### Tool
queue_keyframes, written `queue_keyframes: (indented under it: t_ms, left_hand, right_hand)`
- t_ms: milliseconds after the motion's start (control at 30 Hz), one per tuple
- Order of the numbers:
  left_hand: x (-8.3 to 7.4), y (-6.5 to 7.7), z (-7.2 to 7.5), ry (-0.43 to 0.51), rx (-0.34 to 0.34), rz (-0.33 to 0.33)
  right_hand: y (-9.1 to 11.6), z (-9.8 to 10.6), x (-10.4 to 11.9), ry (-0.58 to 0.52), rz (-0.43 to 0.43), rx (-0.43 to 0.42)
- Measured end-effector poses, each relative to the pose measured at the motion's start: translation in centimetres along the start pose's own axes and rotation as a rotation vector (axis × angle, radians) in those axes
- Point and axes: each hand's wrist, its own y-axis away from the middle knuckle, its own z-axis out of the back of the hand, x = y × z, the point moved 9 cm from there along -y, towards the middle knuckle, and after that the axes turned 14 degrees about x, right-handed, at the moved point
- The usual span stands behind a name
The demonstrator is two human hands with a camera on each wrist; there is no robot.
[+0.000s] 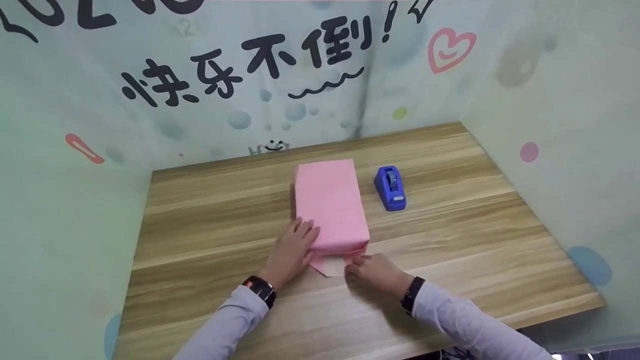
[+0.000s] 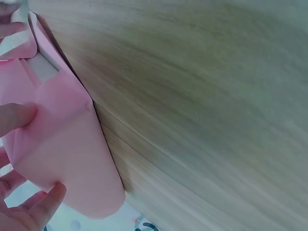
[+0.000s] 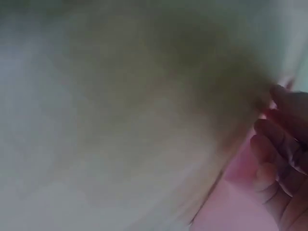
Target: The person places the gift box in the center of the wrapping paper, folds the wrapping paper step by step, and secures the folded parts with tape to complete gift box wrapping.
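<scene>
A box wrapped in pink paper [image 1: 330, 205] lies on the table, with loose paper flaps [image 1: 334, 265] sticking out at its near end. My left hand [image 1: 291, 250] rests on the box's near left corner. Its fingers lie on the wrapped surface, and its thumb [image 2: 18, 118] presses the folded end. At the near right corner my right hand [image 1: 377, 272] pinches the edge of a flap between thumb and curled fingers. The right wrist view is blurred, but the right hand [image 3: 284, 149] shows there at the pink paper's edge.
A blue tape dispenser [image 1: 390, 188] stands to the right of the box. The wood-grain table [image 1: 210, 225] is bounded by printed fabric walls [image 1: 540, 125] at the back, left and right. Dark cables [image 1: 457, 353] show below its front edge.
</scene>
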Motion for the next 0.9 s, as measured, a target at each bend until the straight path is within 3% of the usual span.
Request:
queue_keyframes:
  t_ms: [233, 367, 533, 633, 733, 900]
  left_hand:
    - [0.2, 0.1, -0.1, 0.008, -0.023, 0.009]
    - [0.3, 0.2, -0.2, 0.002, -0.008, 0.015]
    - [0.4, 0.3, -0.3, -0.002, 0.003, 0.017]
    - [0.3, 0.3, -0.5, 0.007, 0.005, 0.014]
    - [0.3, 0.3, -0.5, 0.014, 0.018, 0.018]
    - [0.3, 0.2, -0.2, 0.016, 0.016, 0.014]
  right_hand:
    - [-0.7, -0.1, 1.3, 0.247, 0.146, -0.13]
    - [-0.6, -0.2, 1.6, 0.31, 0.22, -0.174]
    - [-0.6, -0.2, 1.6, 0.294, 0.262, -0.183]
    - [-0.3, 0.3, 1.1, 0.13, 0.266, -0.16]
    - [0.7, 1.8, -0.2, -0.017, 0.235, -0.226]
    - [2.4, 3.8, -4.9, -0.092, -0.032, -0.337]
